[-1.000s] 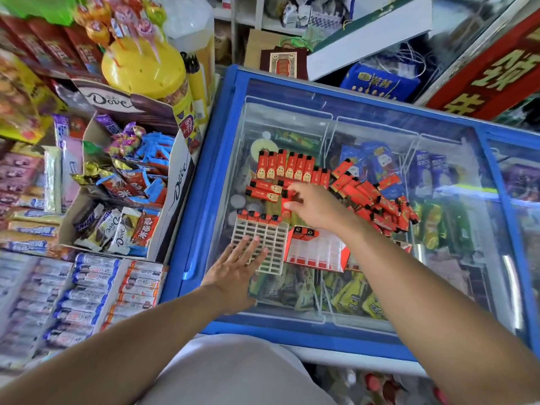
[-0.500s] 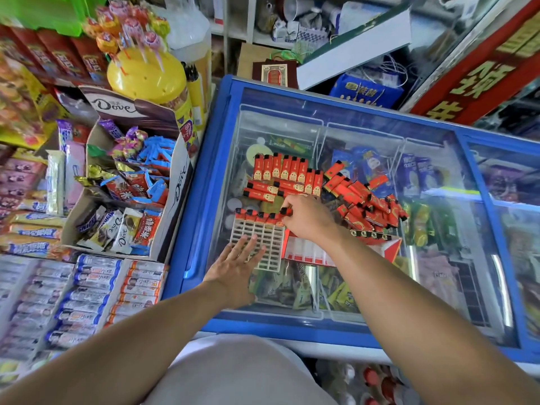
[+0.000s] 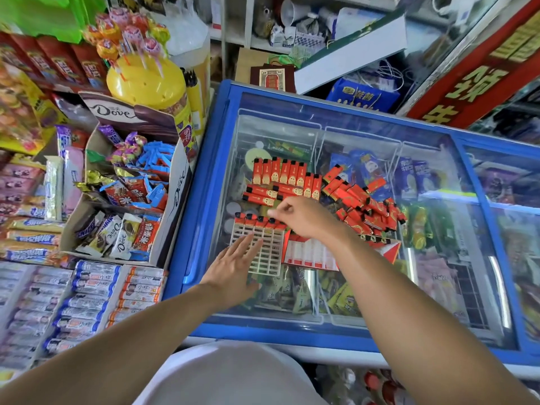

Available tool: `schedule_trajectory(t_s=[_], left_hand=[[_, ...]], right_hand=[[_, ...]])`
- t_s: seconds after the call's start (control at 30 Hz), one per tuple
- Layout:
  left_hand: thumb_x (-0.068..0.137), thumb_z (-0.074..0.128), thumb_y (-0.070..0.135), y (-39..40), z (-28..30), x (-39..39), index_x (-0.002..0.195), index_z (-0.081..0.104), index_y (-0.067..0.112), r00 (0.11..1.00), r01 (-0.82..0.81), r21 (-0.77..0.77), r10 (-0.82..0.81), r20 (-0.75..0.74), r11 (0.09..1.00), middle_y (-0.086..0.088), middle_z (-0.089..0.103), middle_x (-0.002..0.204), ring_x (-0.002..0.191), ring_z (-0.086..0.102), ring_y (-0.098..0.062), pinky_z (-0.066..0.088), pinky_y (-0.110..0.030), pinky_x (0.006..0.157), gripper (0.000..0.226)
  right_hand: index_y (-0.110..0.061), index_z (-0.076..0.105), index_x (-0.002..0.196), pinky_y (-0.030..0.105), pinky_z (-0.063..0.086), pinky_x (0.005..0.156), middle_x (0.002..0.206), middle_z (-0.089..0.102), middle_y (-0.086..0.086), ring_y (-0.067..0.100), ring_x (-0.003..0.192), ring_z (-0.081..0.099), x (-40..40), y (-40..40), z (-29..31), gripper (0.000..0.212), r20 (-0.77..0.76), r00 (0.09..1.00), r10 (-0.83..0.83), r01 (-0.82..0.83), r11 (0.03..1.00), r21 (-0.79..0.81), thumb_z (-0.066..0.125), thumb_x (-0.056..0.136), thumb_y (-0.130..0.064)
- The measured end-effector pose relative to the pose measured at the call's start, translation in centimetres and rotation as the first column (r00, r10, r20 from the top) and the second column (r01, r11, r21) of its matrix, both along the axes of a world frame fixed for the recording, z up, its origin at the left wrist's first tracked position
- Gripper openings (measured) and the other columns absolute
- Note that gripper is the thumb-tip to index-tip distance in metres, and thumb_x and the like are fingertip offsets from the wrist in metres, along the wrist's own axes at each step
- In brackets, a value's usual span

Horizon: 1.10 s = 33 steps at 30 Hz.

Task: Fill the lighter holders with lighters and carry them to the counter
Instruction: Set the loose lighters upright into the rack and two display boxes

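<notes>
Head view: freezer lid (image 3: 365,135) carries everything. Lighter pile (image 3: 362,200) at 2 o'clock of white grid holder (image 3: 266,252). Left hand (image 3: 233,267) flat, pinning holder; right hand (image 3: 304,217) pinched, contents unclear. Seat lighters upright, row by row.

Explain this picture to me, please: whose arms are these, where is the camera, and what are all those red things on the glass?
No machine here: a person wears a camera on the head, looking down at their own arms. They stand at a blue chest freezer in a shop. On its glass lid lie many red lighters and a white grid holder with one row filled. The left hand lies flat on the holder, steadying it. The right hand hovers above the filled row, fingers pinched; whether it holds a lighter cannot be told. Sweets fill the shelves at left.
</notes>
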State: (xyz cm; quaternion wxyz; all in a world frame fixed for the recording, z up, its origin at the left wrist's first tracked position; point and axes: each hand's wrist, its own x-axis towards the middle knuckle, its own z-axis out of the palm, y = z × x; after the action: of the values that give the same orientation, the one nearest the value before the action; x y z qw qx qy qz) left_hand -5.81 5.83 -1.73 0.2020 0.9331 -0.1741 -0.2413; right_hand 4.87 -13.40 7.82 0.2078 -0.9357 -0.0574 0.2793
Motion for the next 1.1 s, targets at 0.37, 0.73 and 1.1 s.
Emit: schedule_trajectory(t_s=[0.37,0.73,1.1], left_hand=[[0.093,0.061,0.051,0.8,-1.0,0.5,0.157,-0.022,0.033,0.995,-0.104,-0.101,0.102,-0.02,0.989,0.014,-0.012,0.167,0.153,-0.013,-0.006,0.007,-0.036,0.127,0.106],[0.095,0.053,0.051,1.9,-1.0,-1.0,0.162,0.004,0.025,0.991,-0.074,0.014,0.071,0.115,0.997,0.003,-0.022,0.166,0.151,-0.026,-0.012,-0.014,-0.03,0.121,0.087],[0.091,0.062,0.057,4.0,-2.0,-1.3,0.158,-0.018,0.031,1.0,0.001,0.105,-0.003,0.014,0.995,0.009,-0.04,0.158,0.152,-0.023,-0.019,-0.004,-0.039,0.126,0.108]], right_hand=[[-0.017,0.071,0.111,0.033,0.05,0.081,0.118,0.069,0.001,0.021,0.106,0.066,5.3,-2.0,-5.6,0.021,0.242,0.97,0.022,0.048,0.959,-0.278,0.072,0.092,-0.025],[-0.013,0.068,0.105,0.029,0.05,0.071,0.102,0.068,0.002,0.017,0.086,0.065,6.5,-1.4,-7.4,0.022,0.178,0.983,0.04,0.021,0.944,-0.328,0.078,0.086,-0.021],[-0.025,0.049,0.125,0.012,0.044,0.05,0.096,0.059,-0.014,0.004,0.068,0.058,1.0,1.7,1.8,0.035,0.329,0.94,-0.096,0.039,0.984,0.176,0.067,0.096,-0.032]])
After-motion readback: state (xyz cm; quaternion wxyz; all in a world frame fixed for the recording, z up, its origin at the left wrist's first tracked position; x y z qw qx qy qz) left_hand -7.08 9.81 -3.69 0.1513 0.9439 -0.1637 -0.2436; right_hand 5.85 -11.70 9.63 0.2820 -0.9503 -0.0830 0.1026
